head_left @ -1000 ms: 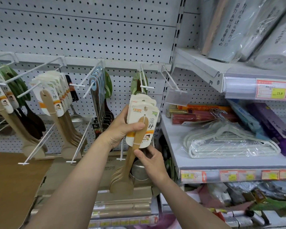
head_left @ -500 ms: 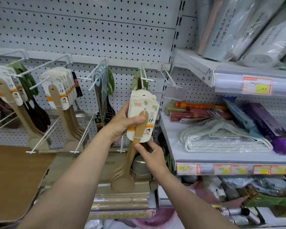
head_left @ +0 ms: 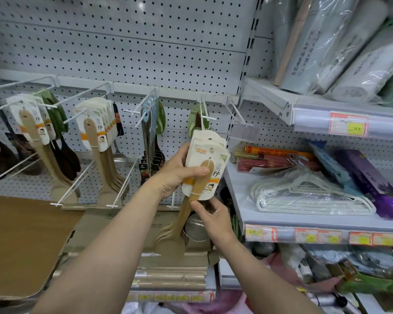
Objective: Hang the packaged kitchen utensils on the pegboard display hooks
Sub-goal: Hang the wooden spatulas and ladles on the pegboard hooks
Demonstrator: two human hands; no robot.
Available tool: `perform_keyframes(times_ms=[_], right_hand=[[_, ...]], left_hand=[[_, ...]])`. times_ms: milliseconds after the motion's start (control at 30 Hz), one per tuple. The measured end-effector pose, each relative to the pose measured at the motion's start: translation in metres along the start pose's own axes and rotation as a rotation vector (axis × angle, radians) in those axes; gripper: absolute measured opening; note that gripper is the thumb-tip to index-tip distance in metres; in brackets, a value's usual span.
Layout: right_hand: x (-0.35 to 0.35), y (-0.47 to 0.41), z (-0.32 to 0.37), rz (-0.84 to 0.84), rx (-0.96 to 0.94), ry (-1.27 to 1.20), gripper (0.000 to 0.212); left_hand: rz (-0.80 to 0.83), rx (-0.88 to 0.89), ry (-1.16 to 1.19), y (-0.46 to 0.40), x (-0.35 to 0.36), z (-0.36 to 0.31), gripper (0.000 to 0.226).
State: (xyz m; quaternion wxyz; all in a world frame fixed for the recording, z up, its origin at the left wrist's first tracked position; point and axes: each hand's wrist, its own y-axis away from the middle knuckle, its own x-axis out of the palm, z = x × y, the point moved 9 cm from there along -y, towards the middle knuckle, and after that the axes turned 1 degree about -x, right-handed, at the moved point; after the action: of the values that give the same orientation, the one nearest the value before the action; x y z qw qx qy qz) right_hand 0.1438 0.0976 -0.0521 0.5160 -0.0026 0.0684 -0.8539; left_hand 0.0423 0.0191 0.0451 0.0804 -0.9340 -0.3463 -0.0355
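Observation:
My left hand (head_left: 176, 175) grips a stack of packaged wooden spatulas (head_left: 205, 168) by their white header cards, thumb across the front handle. My right hand (head_left: 210, 217) pinches the spatula handles just below the cards. The stack sits in front of and below a white pegboard hook (head_left: 205, 111) that carries one green-carded utensil (head_left: 196, 120). The spatula blades (head_left: 171, 240) hang down over a cardboard box.
Hooks to the left carry more carded spatulas (head_left: 95, 134), blue-handled utensils (head_left: 149, 123) and dark spoons (head_left: 64, 152). Lower hooks (head_left: 123, 191) jut forward. A shelf (head_left: 322, 232) on the right holds bagged hangers (head_left: 304, 196) and boxes. Rolled goods (head_left: 340, 48) lie above.
The view has shifted slightly; both hands still hold the spatula stack at about the same place below the hook. My right hand's grip stays under the cards.

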Motion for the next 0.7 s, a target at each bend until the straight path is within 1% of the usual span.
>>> perform_keyframes(times_ms=[67, 167, 300, 367, 433, 533, 567, 633, 700], right_hand=[[0.002, 0.004, 0.002, 0.014, -0.004, 0.001, 0.037], [0.009, 0.011, 0.004, 0.039, 0.002, 0.020, 0.043], [0.019, 0.022, 0.009, 0.072, 0.025, 0.030, 0.043], [0.025, 0.030, 0.012, 0.093, 0.037, 0.032, 0.038], [0.031, 0.038, 0.016, 0.110, 0.041, 0.059, 0.030], [0.045, 0.051, 0.022, 0.163, 0.055, 0.081, 0.016], [0.050, 0.055, 0.023, 0.186, 0.059, 0.081, 0.018], [0.064, 0.063, 0.025, 0.237, 0.061, 0.083, 0.031], [0.083, 0.072, 0.030, 0.311, 0.073, 0.084, 0.034]], left_hand=[[-0.013, 0.002, 0.006, 0.002, -0.001, -0.001, 0.085], [-0.054, -0.013, 0.041, 0.009, -0.007, 0.000, 0.079], [-0.148, -0.021, 0.067, 0.025, -0.018, 0.000, 0.081], [-0.210, -0.011, 0.084, 0.037, -0.024, -0.002, 0.072], [-0.285, -0.016, 0.124, 0.051, -0.032, -0.002, 0.055], [-0.387, -0.032, 0.170, 0.078, -0.043, -0.003, 0.043], [-0.419, -0.034, 0.179, 0.089, -0.046, -0.005, 0.038], [-0.484, -0.036, 0.201, 0.109, -0.056, -0.007, 0.035], [-0.555, -0.029, 0.224, 0.132, -0.068, -0.011, 0.033]])
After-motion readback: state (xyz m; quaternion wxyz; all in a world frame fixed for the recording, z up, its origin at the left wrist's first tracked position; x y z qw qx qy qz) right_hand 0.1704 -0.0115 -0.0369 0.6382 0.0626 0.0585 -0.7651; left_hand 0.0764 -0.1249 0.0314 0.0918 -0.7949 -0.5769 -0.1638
